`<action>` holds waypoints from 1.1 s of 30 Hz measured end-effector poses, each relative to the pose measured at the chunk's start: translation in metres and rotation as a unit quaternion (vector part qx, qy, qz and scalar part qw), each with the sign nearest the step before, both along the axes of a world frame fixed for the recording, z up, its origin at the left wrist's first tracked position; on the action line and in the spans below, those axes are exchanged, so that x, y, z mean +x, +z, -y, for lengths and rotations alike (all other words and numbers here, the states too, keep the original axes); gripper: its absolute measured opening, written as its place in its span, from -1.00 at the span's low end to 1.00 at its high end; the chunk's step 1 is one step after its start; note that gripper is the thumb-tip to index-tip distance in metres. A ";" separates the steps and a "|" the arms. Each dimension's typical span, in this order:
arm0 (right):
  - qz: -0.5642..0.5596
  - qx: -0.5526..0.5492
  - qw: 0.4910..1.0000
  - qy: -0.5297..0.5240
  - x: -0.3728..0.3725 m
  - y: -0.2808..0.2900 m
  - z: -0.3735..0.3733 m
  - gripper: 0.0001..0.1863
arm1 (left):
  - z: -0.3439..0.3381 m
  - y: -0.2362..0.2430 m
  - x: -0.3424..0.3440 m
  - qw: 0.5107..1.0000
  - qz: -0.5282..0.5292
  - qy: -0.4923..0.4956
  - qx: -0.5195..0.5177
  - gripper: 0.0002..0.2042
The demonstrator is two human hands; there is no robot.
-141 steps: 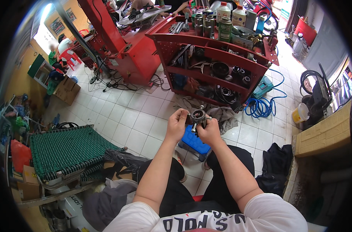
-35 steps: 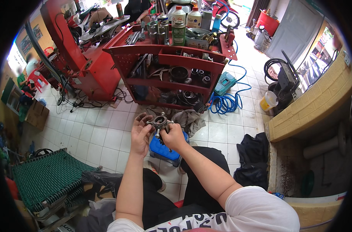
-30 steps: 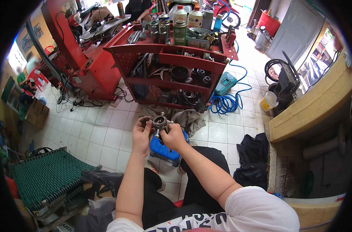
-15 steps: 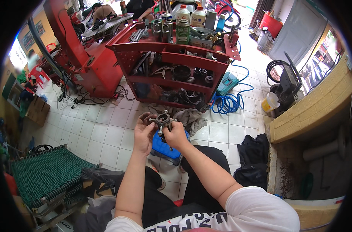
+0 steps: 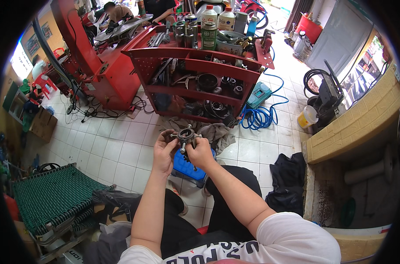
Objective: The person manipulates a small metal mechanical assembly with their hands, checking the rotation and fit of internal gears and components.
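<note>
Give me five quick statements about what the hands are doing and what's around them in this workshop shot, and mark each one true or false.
1. Both hands hold a small dark metal part with arms sticking out. True: the left hand and right hand grip it together.
2. The part rests on the floor. False: it is held up in the air above the tiled floor.
3. A red shelf cart stands beyond the hands. True.
4. The coiled hose by the cart is yellow. False: it is blue.
5. A green woven cot lies at the person's right. False: it is at the left.
</note>
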State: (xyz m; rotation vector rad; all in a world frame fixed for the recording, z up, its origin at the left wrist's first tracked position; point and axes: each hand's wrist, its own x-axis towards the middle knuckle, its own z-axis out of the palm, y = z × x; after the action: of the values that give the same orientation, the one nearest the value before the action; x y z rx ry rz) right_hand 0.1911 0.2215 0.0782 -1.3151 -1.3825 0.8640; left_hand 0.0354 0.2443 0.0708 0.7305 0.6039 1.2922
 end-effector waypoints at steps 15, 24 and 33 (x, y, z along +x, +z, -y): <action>0.008 0.008 1.000 0.001 0.000 0.001 0.001 -0.77 | -0.001 -0.005 0.002 0.998 -0.053 0.041 0.007 -0.76; 0.012 0.001 1.000 0.005 0.002 0.000 0.000 -0.74 | -0.002 -0.005 0.000 0.998 -0.041 0.045 0.018 -0.74; -0.018 0.021 0.999 0.015 0.000 -0.022 -0.005 -0.78 | 0.000 -0.004 -0.008 0.999 0.024 0.011 0.043 -0.68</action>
State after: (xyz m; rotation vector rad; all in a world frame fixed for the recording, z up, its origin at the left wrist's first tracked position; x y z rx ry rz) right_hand 0.1913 0.2262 0.0567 -1.2430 -1.3880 0.8699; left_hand 0.0274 0.2444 0.0668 0.7616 0.5214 1.3597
